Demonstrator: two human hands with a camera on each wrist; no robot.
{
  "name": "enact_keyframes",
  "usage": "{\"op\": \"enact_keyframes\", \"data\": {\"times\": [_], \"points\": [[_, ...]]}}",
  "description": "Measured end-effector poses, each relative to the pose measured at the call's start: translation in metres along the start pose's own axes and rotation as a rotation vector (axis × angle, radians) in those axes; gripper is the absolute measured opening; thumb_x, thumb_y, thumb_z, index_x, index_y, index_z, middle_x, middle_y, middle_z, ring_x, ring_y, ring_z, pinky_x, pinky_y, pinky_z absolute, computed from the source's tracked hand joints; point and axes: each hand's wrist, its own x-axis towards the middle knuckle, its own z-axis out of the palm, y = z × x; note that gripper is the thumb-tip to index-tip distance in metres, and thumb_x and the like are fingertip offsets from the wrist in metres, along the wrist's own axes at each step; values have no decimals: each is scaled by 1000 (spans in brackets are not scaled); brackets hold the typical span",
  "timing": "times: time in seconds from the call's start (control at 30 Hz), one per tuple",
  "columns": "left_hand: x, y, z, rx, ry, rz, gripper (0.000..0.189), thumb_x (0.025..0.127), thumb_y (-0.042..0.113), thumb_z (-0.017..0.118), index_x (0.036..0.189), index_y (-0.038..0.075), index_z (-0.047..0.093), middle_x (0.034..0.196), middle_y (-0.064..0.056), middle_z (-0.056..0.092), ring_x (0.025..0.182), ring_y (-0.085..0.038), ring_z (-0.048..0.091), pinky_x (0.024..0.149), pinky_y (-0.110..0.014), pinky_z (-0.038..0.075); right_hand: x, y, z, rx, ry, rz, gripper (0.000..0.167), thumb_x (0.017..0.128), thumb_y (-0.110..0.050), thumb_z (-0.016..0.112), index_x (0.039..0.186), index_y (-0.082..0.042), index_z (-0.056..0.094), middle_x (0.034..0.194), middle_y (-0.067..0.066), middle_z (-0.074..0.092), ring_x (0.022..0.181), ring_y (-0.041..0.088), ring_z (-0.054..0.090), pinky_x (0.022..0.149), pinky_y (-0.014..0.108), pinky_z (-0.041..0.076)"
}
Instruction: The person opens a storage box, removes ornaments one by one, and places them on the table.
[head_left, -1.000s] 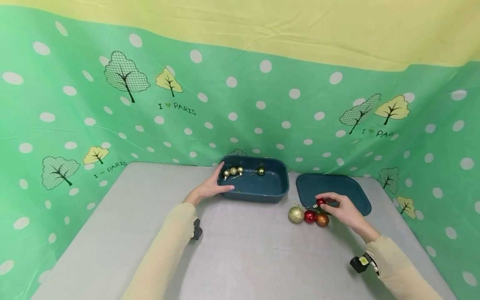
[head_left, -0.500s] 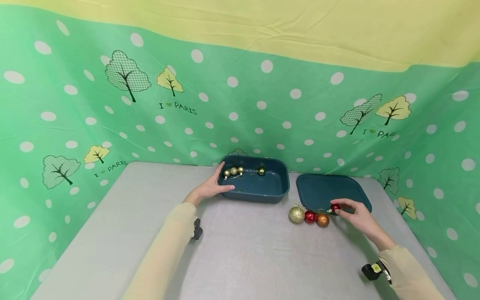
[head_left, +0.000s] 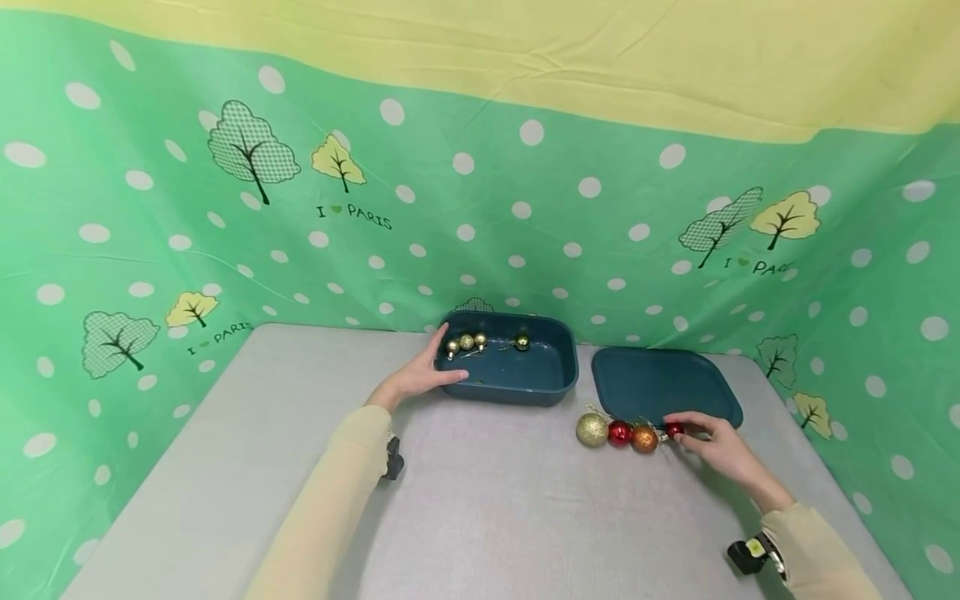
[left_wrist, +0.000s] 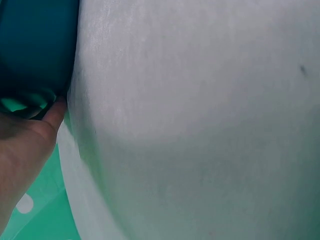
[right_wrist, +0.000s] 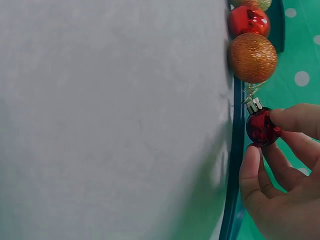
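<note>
In the head view, my left hand (head_left: 417,372) holds the left end of a dark blue plastic box (head_left: 557,398), thumb at the front rim and fingers along the left side. My right hand (head_left: 722,450) pinches a small shiny red Christmas bauble (right_wrist: 261,127) between thumb and fingers. Its silver cap points toward an orange glitter bauble (right_wrist: 253,58). Beside that one, in a row, are a larger red bauble (head_left: 619,433) and a gold glitter bauble (head_left: 592,430). These stand at the front edge of a flat blue lid (head_left: 660,379).
Inside the box lie several small gold baubles (head_left: 467,342) at the left and a dark green-gold bauble (head_left: 522,341) farther right. A grey cloth covers the table (head_left: 480,508). Green dotted curtain (head_left: 420,183) closes off the back and sides.
My right hand has carried the small red bauble from above the row, rightward and then down, to the right of the orange bauble. The left hand has stayed on the box.
</note>
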Motion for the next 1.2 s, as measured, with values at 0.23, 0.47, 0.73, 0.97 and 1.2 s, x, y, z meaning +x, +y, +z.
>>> {"op": "enact_keyframes", "data": {"times": [0.23, 0.47, 0.73, 0.97, 1.2], "points": [[0, 1, 0, 5, -7, -8, 106, 87, 35, 72, 156, 21, -7, 160, -13, -7, 144, -37, 3, 112, -57, 14, 4, 2, 3, -20, -41, -37, 28, 92, 1, 62, 119, 5, 64, 117, 26, 60, 99, 38, 59, 62, 27, 45], [1, -1, 0, -3, -13, 3, 106, 87, 39, 72, 156, 21, -8, 160, -13, -8, 144, -38, 2, 112, -58, 13, 6, 1, 4, -62, -44, -120, 28, 88, 7, 64, 116, 6, 65, 113, 24, 62, 93, 30, 61, 67, 27, 50], [-1, 1, -1, 0, -10, 31, 111, 84, 48, 71, 156, 20, -8, 160, -17, -8, 143, -42, 2, 111, -60, 12, 9, 0, 4, -95, -46, -213, 30, 85, 8, 66, 115, 6, 64, 112, 24, 63, 87, 17, 61, 69, 28, 51], [1, 0, -1, -4, -10, 2, 105, 88, 36, 71, 156, 22, -7, 160, -11, -8, 144, -36, 2, 112, -56, 13, 9, 4, 0, -57, -30, -168, 31, 87, 7, 64, 118, 5, 63, 110, 22, 62, 85, 15, 61, 65, 26, 50], [1, -2, -1, -3, -7, -2, 105, 88, 34, 72, 156, 23, -7, 161, -10, -7, 144, -36, 3, 112, -56, 13, 8, 1, -7, -15, -7, -144, 30, 91, 5, 60, 121, 8, 60, 97, 18, 63, 82, 13, 60, 59, 27, 48]]}}
